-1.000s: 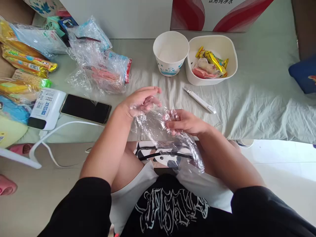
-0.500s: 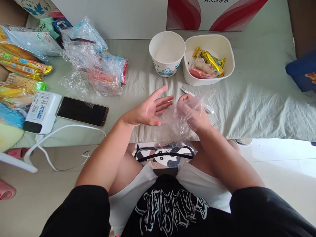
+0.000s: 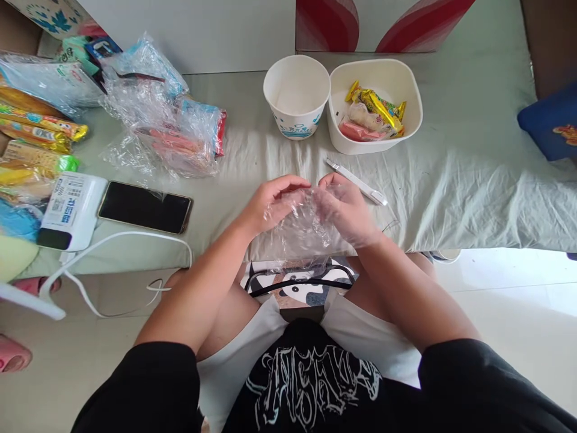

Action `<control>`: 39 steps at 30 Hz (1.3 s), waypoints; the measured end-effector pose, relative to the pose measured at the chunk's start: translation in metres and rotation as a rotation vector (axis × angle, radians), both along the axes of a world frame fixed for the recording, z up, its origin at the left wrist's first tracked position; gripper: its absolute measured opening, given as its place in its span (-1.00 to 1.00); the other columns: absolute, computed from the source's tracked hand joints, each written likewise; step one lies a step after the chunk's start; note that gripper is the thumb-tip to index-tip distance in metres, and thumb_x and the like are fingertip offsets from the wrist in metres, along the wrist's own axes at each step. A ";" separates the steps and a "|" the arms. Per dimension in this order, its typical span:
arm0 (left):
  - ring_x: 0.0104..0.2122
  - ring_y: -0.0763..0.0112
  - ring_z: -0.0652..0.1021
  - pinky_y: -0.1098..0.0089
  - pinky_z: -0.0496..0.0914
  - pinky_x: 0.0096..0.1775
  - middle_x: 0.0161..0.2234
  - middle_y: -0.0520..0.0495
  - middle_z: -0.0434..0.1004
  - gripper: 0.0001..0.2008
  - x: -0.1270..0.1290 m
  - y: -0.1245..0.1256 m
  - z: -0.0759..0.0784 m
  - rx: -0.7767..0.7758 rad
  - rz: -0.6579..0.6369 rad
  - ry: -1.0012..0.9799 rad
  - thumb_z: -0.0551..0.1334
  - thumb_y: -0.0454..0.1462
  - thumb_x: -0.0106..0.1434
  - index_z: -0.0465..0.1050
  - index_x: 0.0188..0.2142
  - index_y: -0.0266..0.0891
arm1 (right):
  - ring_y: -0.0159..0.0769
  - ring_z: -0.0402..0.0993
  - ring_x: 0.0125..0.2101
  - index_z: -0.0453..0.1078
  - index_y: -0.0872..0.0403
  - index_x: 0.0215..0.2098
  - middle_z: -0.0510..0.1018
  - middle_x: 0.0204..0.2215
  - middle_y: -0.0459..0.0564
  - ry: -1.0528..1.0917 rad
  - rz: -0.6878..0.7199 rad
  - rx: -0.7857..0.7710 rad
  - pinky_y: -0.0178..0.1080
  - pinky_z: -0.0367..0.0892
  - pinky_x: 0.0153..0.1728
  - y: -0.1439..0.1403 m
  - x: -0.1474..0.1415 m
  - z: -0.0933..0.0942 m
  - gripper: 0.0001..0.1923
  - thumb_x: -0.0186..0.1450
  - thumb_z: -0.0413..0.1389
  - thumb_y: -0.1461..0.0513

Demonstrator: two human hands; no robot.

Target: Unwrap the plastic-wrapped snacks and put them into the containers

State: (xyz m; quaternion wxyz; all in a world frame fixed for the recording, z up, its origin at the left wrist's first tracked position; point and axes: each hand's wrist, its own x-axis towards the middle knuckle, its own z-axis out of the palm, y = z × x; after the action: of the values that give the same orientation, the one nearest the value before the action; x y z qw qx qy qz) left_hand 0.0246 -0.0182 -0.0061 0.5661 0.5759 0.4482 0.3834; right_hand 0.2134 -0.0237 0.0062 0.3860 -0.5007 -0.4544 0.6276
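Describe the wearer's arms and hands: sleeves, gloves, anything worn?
Both arms are bare from the upper arm down, with short black sleeves ending above the elbows. The right hand is covered by a thin, clear, crinkled plastic glove; the left hand is bare. No watch, rings or markings show. The black shirt carries a white jagged-letter print.

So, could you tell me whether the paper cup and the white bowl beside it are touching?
Cannot tell. In the head view the paper cup and white bowl stand rim to rim, with no plain gap or contact visible.
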 end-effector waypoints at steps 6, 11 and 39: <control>-0.56 0.37 0.56 0.34 0.44 -0.45 -0.47 -0.05 0.61 -0.63 -0.003 0.000 0.009 -0.223 0.124 -0.090 0.33 0.09 0.29 0.62 -0.29 -0.15 | -0.39 0.28 -0.58 0.24 -0.05 -0.35 0.34 -0.58 -0.19 0.028 -0.006 0.023 -0.25 0.23 -0.52 0.000 0.005 0.000 -0.45 0.12 0.40 -0.18; -0.52 0.31 0.61 0.32 0.50 -0.39 -0.48 0.00 0.64 -0.65 -0.013 -0.002 0.013 -0.250 0.027 -0.133 0.51 -0.14 0.12 0.62 -0.10 -0.08 | -0.29 0.45 -0.37 0.32 -0.11 -0.09 0.51 -0.29 -0.12 0.075 -0.025 0.167 -0.19 0.42 -0.32 0.000 0.013 -0.003 -0.41 0.07 0.46 -0.07; -0.26 0.35 0.65 0.42 0.46 -0.31 -0.15 0.01 0.62 -0.61 -0.023 0.013 0.018 -0.229 0.288 -0.245 0.52 -0.26 0.00 0.51 -0.17 -0.09 | -0.34 0.44 -0.44 0.19 -0.19 0.19 0.49 -0.34 -0.17 0.089 -0.031 0.069 -0.21 0.43 -0.38 0.007 0.019 -0.019 -0.17 0.05 0.45 -0.01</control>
State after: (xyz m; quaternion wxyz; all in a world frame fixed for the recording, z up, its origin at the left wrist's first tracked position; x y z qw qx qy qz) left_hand 0.0021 -0.0051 0.0115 0.6175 0.3869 0.4942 0.4741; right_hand 0.2322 -0.0165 -0.0127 0.4326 -0.4658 -0.4504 0.6269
